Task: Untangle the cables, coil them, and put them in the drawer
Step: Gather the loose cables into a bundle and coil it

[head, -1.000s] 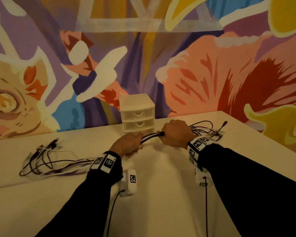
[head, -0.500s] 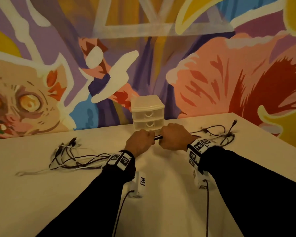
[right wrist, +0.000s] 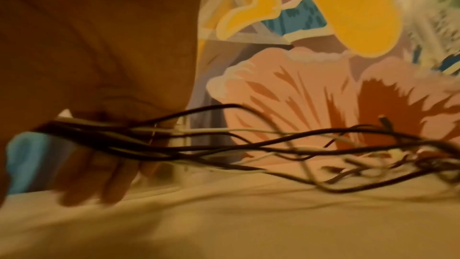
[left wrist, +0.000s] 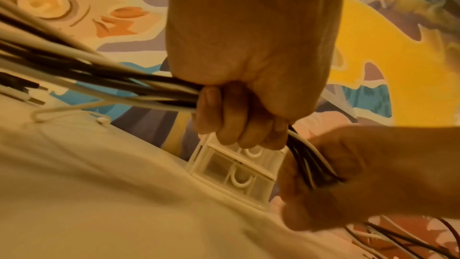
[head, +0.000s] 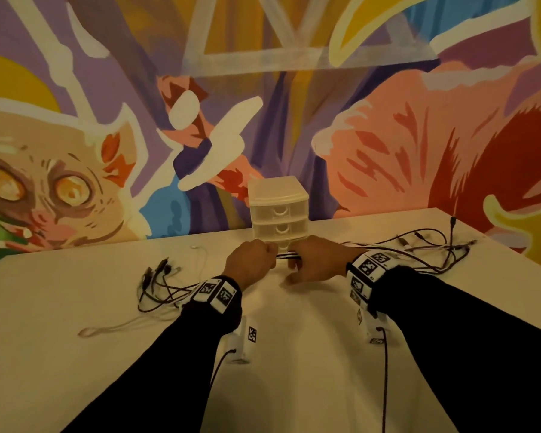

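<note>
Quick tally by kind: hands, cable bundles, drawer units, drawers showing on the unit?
Hands: 2, left hand and right hand
Cable bundle: 1, strands uncountable
Drawer unit: 1
Drawers showing: 2, third hidden if any
Total: 6

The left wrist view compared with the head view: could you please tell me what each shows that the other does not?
Only the left wrist view shows the left hand's fingers curled round the bundle of cables.

Only the head view shows the cable ends spread on the table to both sides, and the wristbands.

Both show the right hand meeting the bundle and the small drawer unit behind.
</note>
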